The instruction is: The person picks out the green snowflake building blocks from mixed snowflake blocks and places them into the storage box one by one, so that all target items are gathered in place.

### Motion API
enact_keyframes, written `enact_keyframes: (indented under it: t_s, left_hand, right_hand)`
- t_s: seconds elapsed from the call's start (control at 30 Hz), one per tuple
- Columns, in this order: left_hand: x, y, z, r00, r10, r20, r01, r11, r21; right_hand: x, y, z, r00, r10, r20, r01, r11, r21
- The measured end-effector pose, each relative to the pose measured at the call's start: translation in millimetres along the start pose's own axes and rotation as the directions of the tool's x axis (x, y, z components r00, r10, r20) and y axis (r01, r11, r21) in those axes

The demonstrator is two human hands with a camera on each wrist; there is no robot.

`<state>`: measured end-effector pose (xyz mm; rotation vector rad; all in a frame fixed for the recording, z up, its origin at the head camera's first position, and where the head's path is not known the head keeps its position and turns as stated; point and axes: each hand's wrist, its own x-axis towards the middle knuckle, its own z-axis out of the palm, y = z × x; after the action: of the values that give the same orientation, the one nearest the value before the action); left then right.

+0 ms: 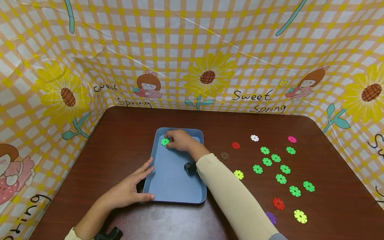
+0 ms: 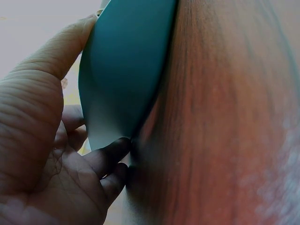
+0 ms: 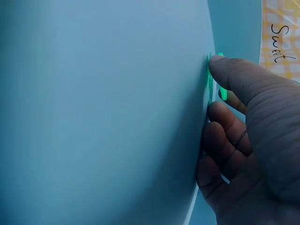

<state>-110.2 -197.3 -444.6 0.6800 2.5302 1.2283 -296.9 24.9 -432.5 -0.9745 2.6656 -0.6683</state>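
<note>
Left hand (image 2: 51, 136): at the left, palm side showing
Thumb (image 2: 58, 51): stretched upward, tip at the tray's edge
Fingertips (image 2: 123, 144): two, in shadow, beside the tray's lower end
Tray (image 2: 124, 65): smooth blue-green, between the thumb and the worktop
Worktop (image 2: 229, 112): reddish-brown wood grain, glossy at lower right

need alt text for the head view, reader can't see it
A person's right hand holds a green notched disc at the far left part of a blue tray, while the left hand touches its left edge. More discs in several colours lie scattered to the right on a dark table before a yellow checked cloth.
</note>
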Motion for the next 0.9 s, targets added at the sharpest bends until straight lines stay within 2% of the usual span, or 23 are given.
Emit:
enact_keyframes:
  t_s: [0.9]
  left_hand:
    - [0.6, -1.3, -0.1, 1.000, 0.005, 0.000, -0.005, 1.000, -0.006]
  right_hand:
    - [0.7, -0.3, 1.4, 1.000, 0.020, -0.001, -0.020, 1.000, -0.023]
